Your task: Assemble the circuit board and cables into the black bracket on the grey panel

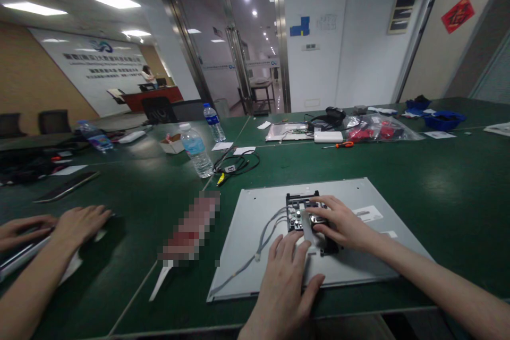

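A flat grey metal panel (274, 271) lies on the green table in front of me. On it sits a black module with a circuit board (294, 218), and thin grey cables (265, 234) run from its left side across the panel. My right hand (346, 226) rests over the module's right part, fingers stretched and apart, touching it. Against the module's near edge are the fingertips of my left hand (285, 276), thumb spread to the right. Between the two hands a pale grey strip (308, 229) lies over the module; whether a finger grips it is unclear.
To the left, another person's hands (79, 226) lie near a phone (67, 186). A blurred-out reddish item (191, 228) is beside the panel. Beyond stand water bottles (197, 151), a black cable (241, 162), an orange screwdriver (343, 144), a plastic bag (382, 127) and blue trays (444, 119).
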A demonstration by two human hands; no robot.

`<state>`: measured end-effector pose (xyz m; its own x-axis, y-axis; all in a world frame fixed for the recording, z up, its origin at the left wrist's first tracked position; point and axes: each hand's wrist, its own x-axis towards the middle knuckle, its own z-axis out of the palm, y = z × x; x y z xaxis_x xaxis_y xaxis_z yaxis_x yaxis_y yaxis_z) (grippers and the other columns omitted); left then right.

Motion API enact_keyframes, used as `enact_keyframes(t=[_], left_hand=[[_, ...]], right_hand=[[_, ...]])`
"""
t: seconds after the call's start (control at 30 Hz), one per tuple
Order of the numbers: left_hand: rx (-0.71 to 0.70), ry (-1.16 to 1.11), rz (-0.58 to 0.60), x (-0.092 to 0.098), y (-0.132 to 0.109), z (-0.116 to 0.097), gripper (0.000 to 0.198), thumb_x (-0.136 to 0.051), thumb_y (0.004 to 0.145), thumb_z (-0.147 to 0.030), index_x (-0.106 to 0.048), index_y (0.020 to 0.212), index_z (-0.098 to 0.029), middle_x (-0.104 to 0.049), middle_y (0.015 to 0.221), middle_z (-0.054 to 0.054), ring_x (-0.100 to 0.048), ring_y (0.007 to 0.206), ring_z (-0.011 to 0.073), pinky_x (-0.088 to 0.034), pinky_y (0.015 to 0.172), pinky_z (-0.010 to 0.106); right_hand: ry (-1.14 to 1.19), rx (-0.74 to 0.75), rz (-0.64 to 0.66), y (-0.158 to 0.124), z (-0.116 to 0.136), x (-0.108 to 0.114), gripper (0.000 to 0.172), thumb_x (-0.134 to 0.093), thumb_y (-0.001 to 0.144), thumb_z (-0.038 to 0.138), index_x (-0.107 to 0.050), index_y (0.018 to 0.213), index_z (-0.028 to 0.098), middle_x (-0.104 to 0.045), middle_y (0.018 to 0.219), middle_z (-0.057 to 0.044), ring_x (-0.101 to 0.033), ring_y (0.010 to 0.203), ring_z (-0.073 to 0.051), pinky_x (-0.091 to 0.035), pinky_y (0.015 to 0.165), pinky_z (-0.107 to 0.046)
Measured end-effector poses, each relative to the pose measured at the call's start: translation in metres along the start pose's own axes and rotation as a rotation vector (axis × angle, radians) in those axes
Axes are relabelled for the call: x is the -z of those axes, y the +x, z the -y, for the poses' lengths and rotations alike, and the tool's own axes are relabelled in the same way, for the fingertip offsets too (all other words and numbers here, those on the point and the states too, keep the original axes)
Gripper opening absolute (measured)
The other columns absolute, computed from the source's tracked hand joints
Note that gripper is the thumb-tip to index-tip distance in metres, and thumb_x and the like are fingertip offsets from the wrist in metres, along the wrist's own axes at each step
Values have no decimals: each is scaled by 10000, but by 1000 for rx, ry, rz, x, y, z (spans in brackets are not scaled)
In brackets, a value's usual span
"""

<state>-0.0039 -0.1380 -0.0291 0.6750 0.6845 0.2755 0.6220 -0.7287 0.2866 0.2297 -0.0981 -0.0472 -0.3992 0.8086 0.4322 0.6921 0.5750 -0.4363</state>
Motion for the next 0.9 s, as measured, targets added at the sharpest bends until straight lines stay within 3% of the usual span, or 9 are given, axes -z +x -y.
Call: enact_keyframes(t=[0.17,0.3,0.43,0.53,0.67,0.9], left_hand=[[26,5,-45,15,-11,1,426,-613,851,-268,-490,1259,-248,-495,1346,98,-457,1258,304,-381,1074,534],[77,93,-74,30,-35,17,417,-581,876,-272,-484,1281,-264,-496,1362,91,-461,1266,307,-395,1062,536],[118,180,-148,39,-67,36,432,-584,888,-329,-479,1303,-267,-500,1368,93,-475,1266,304,-417,1052,512],[156,220,-168,43,-88,43,466,-584,888,-356,-458,1328,-269,-487,1385,94,-461,1282,306,-427,1043,506],[160,275,-179,46,-111,45,465,-576,891,-378,-458,1326,-265,-491,1388,102,-471,1275,309,-401,1059,529],[126,322,-226,54,-135,38,489,-585,877,-425,-486,1322,-251,-519,1374,96,-520,1233,303,-459,1015,490]], right_hand=[[-71,18,-39,-5,8,13,442,-586,907,258,-514,1343,262,-495,1376,-124,-468,1249,-299,-431,1023,-537],[-157,-51,-41,-31,32,20,536,-584,891,245,-439,1405,283,-488,1406,-107,-462,1265,-325,-440,1026,-576],[-123,-111,-61,-68,75,2,573,-554,890,223,-389,1435,291,-510,1403,-94,-498,1253,-317,-482,1021,-537],[-67,-27,-12,-81,109,-26,692,-560,863,196,-289,1496,265,-500,1423,-114,-522,1246,-320,-520,995,-487],[-43,17,-4,-64,140,-61,734,-580,878,249,-237,1525,206,-434,1481,-130,-458,1322,-323,-472,1061,-460],[-126,-218,102,-21,158,-91,714,-531,926,464,-337,1477,54,-287,1543,-201,-302,1418,-341,-324,1159,-462]])
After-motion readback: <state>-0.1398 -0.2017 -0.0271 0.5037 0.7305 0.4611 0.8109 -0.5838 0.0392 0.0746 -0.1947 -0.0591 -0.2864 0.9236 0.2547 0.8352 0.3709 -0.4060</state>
